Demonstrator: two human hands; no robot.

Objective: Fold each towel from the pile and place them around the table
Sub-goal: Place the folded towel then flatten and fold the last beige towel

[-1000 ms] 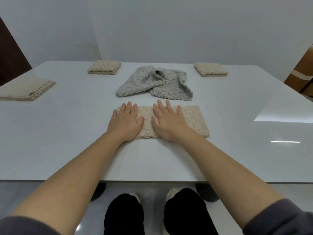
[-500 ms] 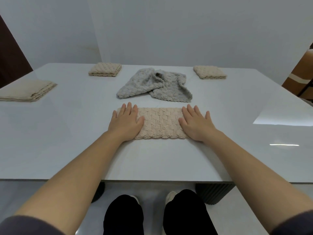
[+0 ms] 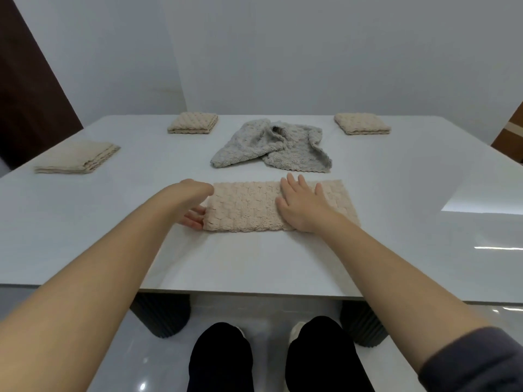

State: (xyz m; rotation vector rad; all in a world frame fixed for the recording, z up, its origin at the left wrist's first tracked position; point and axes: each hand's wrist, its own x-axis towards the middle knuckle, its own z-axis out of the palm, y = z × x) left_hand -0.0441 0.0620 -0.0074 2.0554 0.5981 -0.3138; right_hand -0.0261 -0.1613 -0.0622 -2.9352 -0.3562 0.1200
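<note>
Beige towel [image 3: 246, 207], a folded strip, lay under both hands, with the grey towel [image 3: 271, 145] just beyond the fingertips. Likely soft, light and limp; best taken by the end corners. Right hand [image 3: 302, 206] lay spread flat mid-strip. Left hand [image 3: 195, 215] was at the left end, grip unclear. Half a second before, both pressed flat on the ends.

The table [image 3: 396, 222] bears a beige towel strip [image 3: 246, 207], a crumpled grey towel [image 3: 271, 148] and three folded towels [image 3: 193, 123].

Both forearms reach forward: left hand [image 3: 195, 205] on edge, wrist bent; right hand [image 3: 304, 207] flat, palm down, fingers straight.
</note>
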